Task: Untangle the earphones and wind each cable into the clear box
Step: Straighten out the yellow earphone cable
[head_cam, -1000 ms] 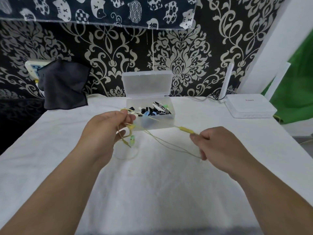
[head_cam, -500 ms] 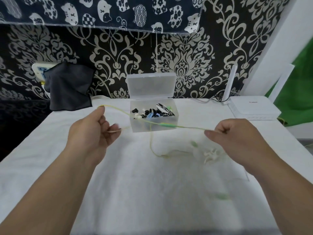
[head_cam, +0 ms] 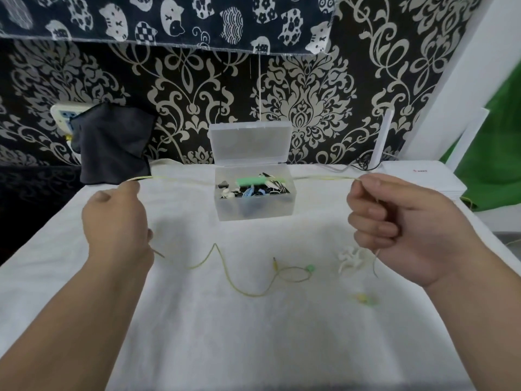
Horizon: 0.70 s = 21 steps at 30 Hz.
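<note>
The yellow cable [head_cam: 186, 179] is held taut, pinched by the left hand [head_cam: 115, 218] and right hand [head_cam: 400, 227] — pulled harder, its slack loop [head_cam: 293, 275] may be knotted, or the clear box [head_cam: 255, 206] toppled.

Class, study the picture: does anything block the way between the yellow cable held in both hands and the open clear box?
Nothing visible does. The yellow cable, pinched by the left hand and right hand, crosses the clear box in this view; its lid stands open. Other earphones lie inside.
</note>
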Available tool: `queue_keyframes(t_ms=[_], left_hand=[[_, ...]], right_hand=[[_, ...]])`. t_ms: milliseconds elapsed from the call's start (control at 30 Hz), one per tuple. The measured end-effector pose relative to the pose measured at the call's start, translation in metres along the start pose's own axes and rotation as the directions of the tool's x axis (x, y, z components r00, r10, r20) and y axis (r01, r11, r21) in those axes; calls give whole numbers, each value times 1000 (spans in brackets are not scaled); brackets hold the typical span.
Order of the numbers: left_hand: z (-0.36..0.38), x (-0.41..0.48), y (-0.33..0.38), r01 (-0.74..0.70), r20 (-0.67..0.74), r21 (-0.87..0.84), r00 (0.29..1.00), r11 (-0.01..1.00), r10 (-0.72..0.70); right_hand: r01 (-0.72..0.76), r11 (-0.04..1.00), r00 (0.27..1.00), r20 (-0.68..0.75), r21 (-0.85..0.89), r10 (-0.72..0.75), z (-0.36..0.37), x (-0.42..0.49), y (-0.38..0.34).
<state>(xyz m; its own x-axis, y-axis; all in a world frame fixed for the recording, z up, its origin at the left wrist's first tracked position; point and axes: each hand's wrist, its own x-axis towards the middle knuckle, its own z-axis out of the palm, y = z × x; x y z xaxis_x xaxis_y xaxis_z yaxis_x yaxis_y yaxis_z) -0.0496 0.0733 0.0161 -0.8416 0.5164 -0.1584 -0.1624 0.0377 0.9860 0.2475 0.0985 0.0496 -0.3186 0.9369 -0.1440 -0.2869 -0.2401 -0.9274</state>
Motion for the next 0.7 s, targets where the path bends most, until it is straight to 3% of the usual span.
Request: queue_keyframes(t_ms=[67,167,233,300,400,467,533,567,667,700], left_hand=[[2,1,-3,-138,36,215,990,967,134],[6,-8,-8,-372,239,552,928,746,286],[9,-22,-12,-572,388,502,819,649,422],[14,-42,-12,-708,541,282,674,647,502],[22,-70,-14,-596,800,36,499,802,334],[26,-81,-20,-500,915,56,371,864,156],[28,-87,-24,-474,956,154,295,867,-8],[28,-88,-27,-479,949,200,310,855,-49],[30,-81,-34,-485,863,346,501,803,-69],[29,-75,-40,-504,848,379,526,776,-73]], right_hand=[[17,999,999,33,-27,-16,4,0,2],[19,987,999,28,-161,-15,11,3,12],[12,973,1000,5,-232,-11,15,5,18],[-7,969,1000,14,-248,11,19,6,22],[-22,974,994,103,-227,46,25,4,22],[-9,977,984,172,-215,47,27,2,22],[13,987,975,219,-161,23,27,1,20],[21,994,970,241,-111,6,27,1,19],[38,997,967,250,68,-54,24,-2,11],[46,993,967,243,111,-72,22,-2,7]])
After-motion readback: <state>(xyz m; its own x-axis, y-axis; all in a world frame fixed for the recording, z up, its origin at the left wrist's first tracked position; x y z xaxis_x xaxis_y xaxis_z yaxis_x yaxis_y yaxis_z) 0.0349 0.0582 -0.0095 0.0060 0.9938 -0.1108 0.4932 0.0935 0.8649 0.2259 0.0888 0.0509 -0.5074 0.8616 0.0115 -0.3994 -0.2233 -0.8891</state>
